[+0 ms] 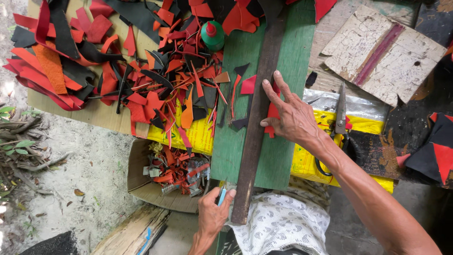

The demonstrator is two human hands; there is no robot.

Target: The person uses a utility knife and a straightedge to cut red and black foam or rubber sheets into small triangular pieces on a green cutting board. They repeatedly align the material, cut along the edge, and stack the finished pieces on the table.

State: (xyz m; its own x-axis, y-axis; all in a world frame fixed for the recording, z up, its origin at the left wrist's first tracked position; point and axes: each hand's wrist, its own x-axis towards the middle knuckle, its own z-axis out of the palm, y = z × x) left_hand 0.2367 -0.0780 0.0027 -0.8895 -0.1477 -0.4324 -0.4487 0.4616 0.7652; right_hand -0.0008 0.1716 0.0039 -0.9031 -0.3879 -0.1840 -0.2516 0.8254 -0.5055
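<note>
Left hand [213, 215] grips blue knife [221, 195] at strip's [257, 113] near end. Strip lies lengthwise on green board [283, 156], long axis near-to-far, tilted right. Right hand [291, 113], fingers spread, presses red piece [272, 113] against it. Scissors [339, 113] just right.

Both arms are bare to the elbow, and a white garment [283, 224] with small dark printed motifs covers the lap.
</note>
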